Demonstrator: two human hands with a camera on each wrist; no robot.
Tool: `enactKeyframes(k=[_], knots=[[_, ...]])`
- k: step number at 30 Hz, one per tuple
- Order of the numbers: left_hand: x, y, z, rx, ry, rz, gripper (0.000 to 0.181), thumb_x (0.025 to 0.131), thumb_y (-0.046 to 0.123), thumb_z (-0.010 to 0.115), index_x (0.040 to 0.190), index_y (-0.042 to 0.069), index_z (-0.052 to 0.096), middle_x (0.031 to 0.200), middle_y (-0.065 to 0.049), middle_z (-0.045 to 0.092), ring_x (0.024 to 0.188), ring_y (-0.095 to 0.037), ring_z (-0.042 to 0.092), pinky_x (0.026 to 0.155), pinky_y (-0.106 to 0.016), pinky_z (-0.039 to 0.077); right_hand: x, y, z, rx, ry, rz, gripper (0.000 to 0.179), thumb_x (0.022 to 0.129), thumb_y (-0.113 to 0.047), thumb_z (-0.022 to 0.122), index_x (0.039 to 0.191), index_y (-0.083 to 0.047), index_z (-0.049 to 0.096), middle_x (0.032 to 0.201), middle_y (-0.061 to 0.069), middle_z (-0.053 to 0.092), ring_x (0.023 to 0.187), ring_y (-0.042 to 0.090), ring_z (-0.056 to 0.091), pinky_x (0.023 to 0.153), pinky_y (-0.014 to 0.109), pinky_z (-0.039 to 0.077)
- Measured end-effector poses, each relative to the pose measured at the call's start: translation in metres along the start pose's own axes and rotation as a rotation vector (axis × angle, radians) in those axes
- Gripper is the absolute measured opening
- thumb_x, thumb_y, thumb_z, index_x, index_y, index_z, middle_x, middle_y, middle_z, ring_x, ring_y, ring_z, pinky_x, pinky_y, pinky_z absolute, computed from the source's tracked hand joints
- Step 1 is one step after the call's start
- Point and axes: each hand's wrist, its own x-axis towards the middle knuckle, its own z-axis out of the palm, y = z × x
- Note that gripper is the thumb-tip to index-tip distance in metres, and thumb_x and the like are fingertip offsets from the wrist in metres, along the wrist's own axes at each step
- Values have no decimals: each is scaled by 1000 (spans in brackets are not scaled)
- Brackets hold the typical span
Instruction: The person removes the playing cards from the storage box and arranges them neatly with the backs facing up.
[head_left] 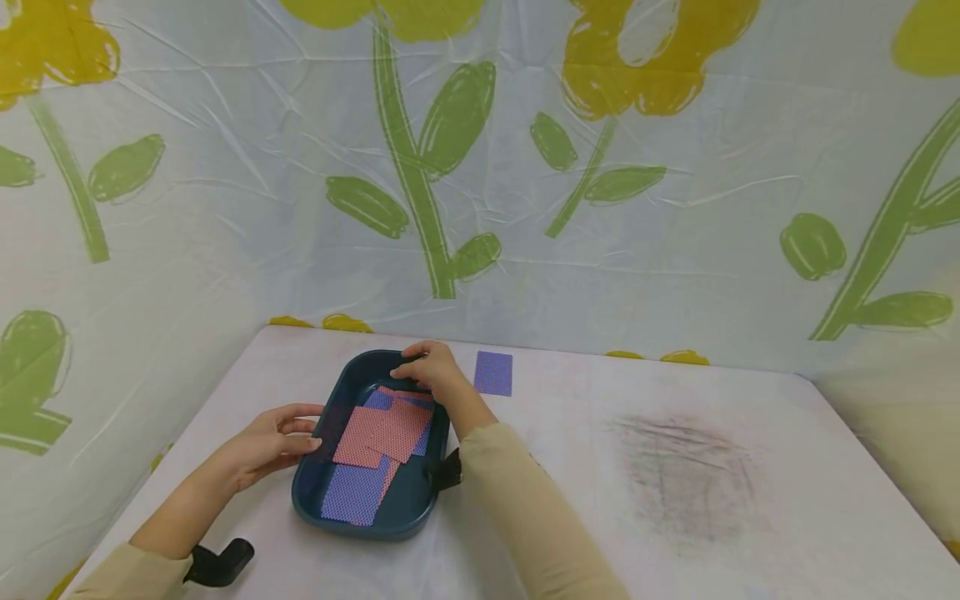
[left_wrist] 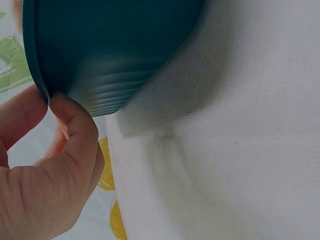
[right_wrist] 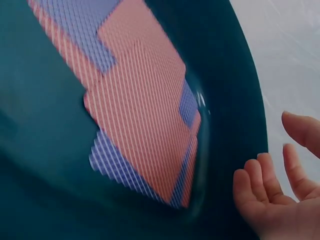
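A dark teal plastic tray (head_left: 307,492) stands on the left part of the table with several playing cards (head_left: 356,492) lying loose inside, their red and blue patterned backs up. My left hand (head_left: 270,446) is at the tray's left side; in the left wrist view its thumb and a finger pinch the rim. Over the far right corner reaches my right hand (head_left: 435,371). Its loosely bent fingers rest against the tray's inner wall by the rim in the right wrist view, thumb apart, holding no card. One blue-backed card (head_left: 493,373) lies outside, just right of that corner.
The white-covered table (head_left: 570,500) has a dark smudged patch (head_left: 690,475) on its right side. Behind it hangs a white cloth (head_left: 300,125) printed with yellow flowers and green leaves. Black wrist camera mounts stick out from both wrists.
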Motion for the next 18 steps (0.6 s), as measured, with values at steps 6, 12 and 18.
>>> enactKeyframes(k=[6, 12, 18], knots=[[0, 0, -1, 1, 0, -1, 64, 86, 4, 63, 139, -7, 30, 116, -19, 50, 93, -20, 56, 84, -35, 50, -2, 9, 12, -202, 37, -3, 36, 68, 1, 79, 101, -1, 64, 100, 8, 59, 82, 19, 53, 76, 32, 48], [0, 0, -1, -6, -3, -3, 64, 86, 4, 63, 139, -7, 29, 116, -19, 50, 92, -20, 56, 83, -34, 50, -6, 14, 17, -632, 24, -17, 36, 59, -8, 87, 86, -5, 63, 84, 3, 60, 80, 19, 55, 70, 31, 50], [0, 1, 0, -22, -12, -2, 64, 86, 4, 63, 139, -7, 29, 114, -19, 50, 92, -20, 56, 83, -34, 50, -8, 19, 28, -988, -86, 37, 76, 59, -23, 89, 123, -3, 53, 127, 19, 48, 122, 35, 40, 95, 41, 41]])
